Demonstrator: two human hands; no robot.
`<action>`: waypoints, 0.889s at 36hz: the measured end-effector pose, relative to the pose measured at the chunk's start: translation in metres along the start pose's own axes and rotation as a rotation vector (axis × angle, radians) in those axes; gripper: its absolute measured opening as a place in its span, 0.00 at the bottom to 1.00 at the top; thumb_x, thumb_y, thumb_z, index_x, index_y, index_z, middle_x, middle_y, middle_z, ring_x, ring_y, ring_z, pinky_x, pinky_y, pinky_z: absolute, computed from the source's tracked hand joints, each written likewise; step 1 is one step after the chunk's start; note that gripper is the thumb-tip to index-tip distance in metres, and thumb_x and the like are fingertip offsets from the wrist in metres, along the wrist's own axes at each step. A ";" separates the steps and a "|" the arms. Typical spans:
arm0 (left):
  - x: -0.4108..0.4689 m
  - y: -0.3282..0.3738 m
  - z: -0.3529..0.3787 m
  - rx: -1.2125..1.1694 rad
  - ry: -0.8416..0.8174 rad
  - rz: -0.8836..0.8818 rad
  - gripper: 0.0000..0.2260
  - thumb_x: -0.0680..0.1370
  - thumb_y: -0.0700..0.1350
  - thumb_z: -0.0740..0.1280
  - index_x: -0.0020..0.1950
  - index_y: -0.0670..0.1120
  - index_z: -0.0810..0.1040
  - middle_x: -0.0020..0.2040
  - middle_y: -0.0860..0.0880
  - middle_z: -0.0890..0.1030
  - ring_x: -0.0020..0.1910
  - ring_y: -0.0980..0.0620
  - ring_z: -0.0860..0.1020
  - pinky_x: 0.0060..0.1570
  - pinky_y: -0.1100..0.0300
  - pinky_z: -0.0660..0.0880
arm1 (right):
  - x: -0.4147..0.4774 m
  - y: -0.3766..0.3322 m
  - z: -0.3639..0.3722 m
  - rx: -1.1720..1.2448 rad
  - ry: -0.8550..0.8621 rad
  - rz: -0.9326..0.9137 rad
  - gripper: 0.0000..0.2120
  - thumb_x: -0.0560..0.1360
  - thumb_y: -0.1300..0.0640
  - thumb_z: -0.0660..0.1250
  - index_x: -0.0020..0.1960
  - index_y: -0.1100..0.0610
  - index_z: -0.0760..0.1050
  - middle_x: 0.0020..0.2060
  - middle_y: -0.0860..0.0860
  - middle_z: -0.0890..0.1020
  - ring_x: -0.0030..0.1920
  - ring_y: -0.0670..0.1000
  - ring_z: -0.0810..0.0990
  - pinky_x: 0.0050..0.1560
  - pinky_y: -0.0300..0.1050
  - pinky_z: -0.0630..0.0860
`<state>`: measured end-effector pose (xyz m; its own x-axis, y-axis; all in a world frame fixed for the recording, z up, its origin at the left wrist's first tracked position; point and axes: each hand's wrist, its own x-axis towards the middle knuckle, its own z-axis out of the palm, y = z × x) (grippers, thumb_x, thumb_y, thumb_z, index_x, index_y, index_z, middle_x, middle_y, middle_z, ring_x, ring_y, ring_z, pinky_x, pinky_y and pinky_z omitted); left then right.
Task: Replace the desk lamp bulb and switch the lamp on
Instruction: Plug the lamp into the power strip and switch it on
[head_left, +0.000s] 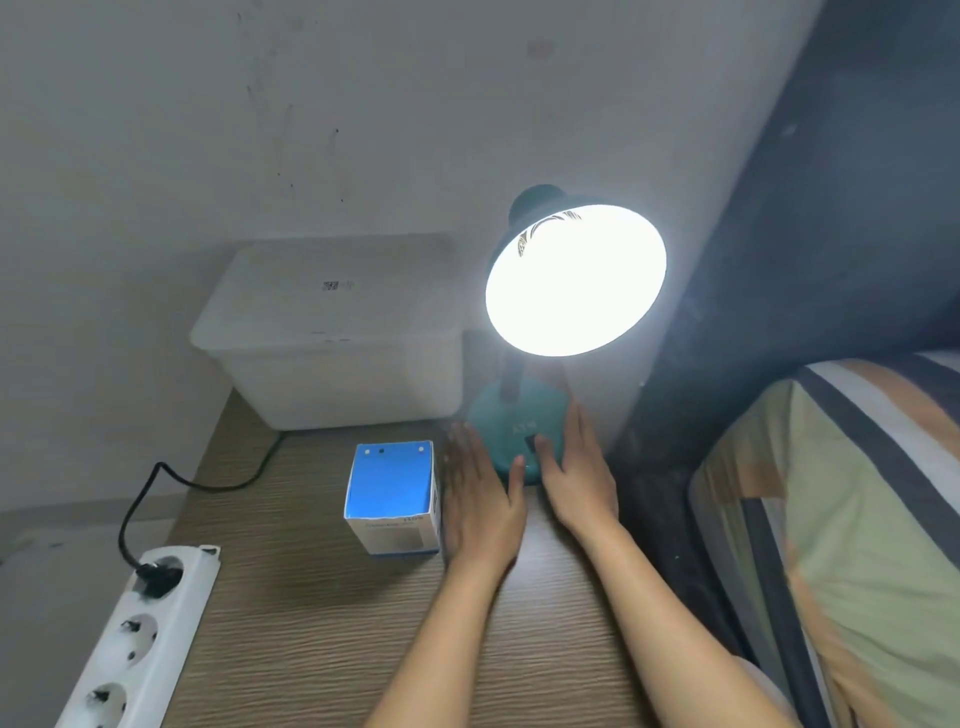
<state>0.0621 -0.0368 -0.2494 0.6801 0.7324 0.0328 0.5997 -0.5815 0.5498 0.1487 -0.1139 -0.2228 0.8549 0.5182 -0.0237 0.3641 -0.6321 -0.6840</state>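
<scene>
1. Now both forearms reach forward over the wooden desk (311, 649), one on each side of the lamp base (511, 415).
2. Left of them, a white power strip (140, 639) lies on the desk with one black plug (158, 577) in its top socket.
3. Behind, a translucent storage bin (332, 332) sits closed against the wall; its contents cannot be made out.
4. Nearer, a blue-and-white bulb box (392, 501) stands just left of the left hand (480, 499); whether anything is inside cannot be told.
5. That hand lies flat, fingers straight and together, thumb touching the base's front edge, holding nothing.
6. At the right, the right hand (576, 475) is likewise spread open, its thumb at the black switch (530, 444).
7. Above, the teal desk lamp (574, 280) shines brightly, so the bulb itself is lost in glare.
</scene>
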 end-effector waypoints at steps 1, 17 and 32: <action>0.000 0.000 -0.001 -0.002 -0.001 -0.001 0.40 0.73 0.67 0.37 0.77 0.41 0.42 0.78 0.44 0.44 0.78 0.50 0.44 0.74 0.58 0.40 | 0.000 0.000 0.000 -0.002 -0.002 0.004 0.31 0.79 0.44 0.52 0.77 0.52 0.46 0.78 0.49 0.52 0.76 0.51 0.55 0.71 0.54 0.64; -0.002 0.006 -0.005 -0.025 0.005 -0.005 0.42 0.70 0.66 0.34 0.77 0.41 0.42 0.78 0.43 0.45 0.77 0.49 0.46 0.73 0.60 0.41 | 0.008 -0.009 0.006 0.210 0.098 0.094 0.30 0.74 0.50 0.64 0.71 0.60 0.60 0.68 0.58 0.69 0.67 0.57 0.68 0.67 0.59 0.68; -0.007 0.006 -0.008 -0.111 0.021 0.007 0.38 0.75 0.65 0.43 0.77 0.40 0.44 0.78 0.44 0.47 0.77 0.50 0.46 0.75 0.57 0.43 | -0.016 -0.002 0.008 0.018 0.061 -0.002 0.32 0.80 0.47 0.54 0.77 0.58 0.43 0.78 0.53 0.49 0.77 0.51 0.52 0.75 0.46 0.52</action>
<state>0.0577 -0.0429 -0.2396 0.6743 0.7365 0.0534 0.5439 -0.5443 0.6387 0.1317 -0.1161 -0.2263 0.8752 0.4832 0.0223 0.3602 -0.6203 -0.6968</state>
